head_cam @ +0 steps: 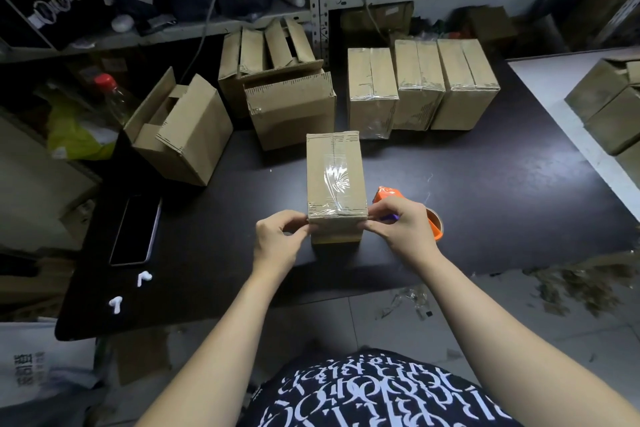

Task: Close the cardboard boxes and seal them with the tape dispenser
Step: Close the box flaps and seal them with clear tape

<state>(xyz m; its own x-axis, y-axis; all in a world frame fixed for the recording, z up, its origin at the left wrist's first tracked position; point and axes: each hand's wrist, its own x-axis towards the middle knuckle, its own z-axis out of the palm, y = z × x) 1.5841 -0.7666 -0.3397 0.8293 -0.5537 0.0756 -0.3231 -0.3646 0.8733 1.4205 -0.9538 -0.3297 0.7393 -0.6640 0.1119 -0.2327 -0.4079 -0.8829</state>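
Head view. Pinches box [334, 180] at both near top corners: left hand [277, 236] curled on the left corner, right hand [398, 224] curled on the right, thumbs and fingertips closed tight on the cardboard edge. Box upright near the front of the dark table [485, 184], flaps shut, clear tape [337, 177] along the top seam and down over the near edge. Dispenser [435, 224], orange, flat on the table just beside the right hand and partly hidden behind it, in neither hand.

Farther back, at right: three taped boxes [419, 87] side by side in a row. At back left: open box [180, 128] tipped on its side, flaps out, no tape to be seen on them. At the left edge of the table: phone [135, 229] face up, two white earbuds [143, 278] nearer the front.

Looks like the tail end of sealing this box: either pressing the tape down over the near corners or taking hold to move the box off; cannot tell which. Next, by this reading: setting the box with the taped row, drawing the open box close and standing it up. After that, folding its flaps flat and picking up the dispenser, the right hand being nearest. Calls for one hand to hold the flaps together while the other draws tape straight along the seam and over both ends.
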